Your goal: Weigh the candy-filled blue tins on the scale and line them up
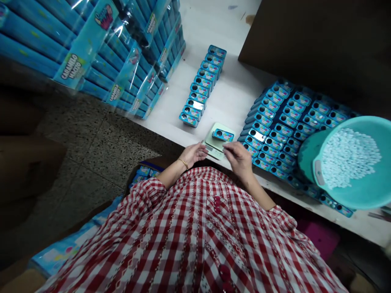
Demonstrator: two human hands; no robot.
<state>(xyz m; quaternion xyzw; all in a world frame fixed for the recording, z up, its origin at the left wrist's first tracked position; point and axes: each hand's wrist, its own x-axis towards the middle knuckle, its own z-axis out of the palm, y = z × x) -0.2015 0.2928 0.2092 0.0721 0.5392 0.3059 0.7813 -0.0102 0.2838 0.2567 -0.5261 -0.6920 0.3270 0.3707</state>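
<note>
A small blue tin (222,134) lies on a pale green scale (218,142) at the near edge of the white table (232,101). My left hand (193,154) rests beside the scale's left corner, fingers loosely curled, holding nothing I can see. My right hand (239,157) hovers just right of the scale, its fingers bent together near the tin; whether they pinch something is hidden.
A row of blue tins (203,85) runs back on the left. A big block of tins (287,122) lies right. A teal basin of white pellets (351,160) sits on them. Wrapped blue packs (100,53) are stacked at left. A dark board (320,44) stands behind.
</note>
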